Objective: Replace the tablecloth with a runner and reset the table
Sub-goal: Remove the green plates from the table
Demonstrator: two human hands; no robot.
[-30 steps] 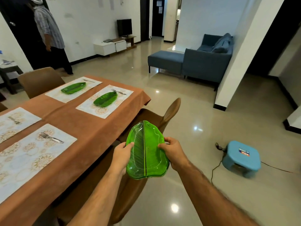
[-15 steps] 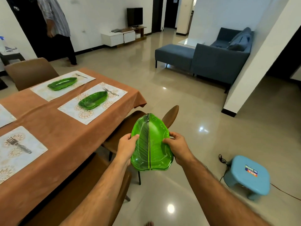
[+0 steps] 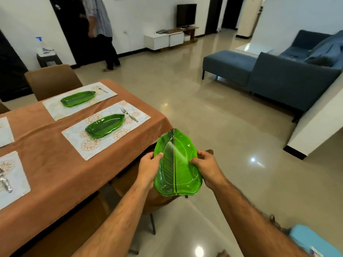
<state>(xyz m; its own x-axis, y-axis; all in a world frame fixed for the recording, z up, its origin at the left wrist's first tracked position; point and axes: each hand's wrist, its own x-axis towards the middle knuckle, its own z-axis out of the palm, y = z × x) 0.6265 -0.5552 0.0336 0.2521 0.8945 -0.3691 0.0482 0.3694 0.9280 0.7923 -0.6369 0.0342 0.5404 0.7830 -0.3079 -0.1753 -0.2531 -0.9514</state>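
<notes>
Currently, the left hand [image 3: 148, 168] and right hand [image 3: 208, 168] each pinched a long edge of the green leaf plate [image 3: 177, 164], thumbs on top. The plate was held off the table's near side, its long axis pointing away from the body. Beyond, two matching plates [image 3: 104, 125] lay on placemats [image 3: 130, 127] over the brown tablecloth [image 3: 52, 154], to the left; the left hand was judged nearer.

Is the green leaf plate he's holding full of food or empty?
Empty. The green leaf plate shows only its bare ribbed surface, nothing on it. The left hand and right hand grip its two side edges, holding it off the table.
</notes>
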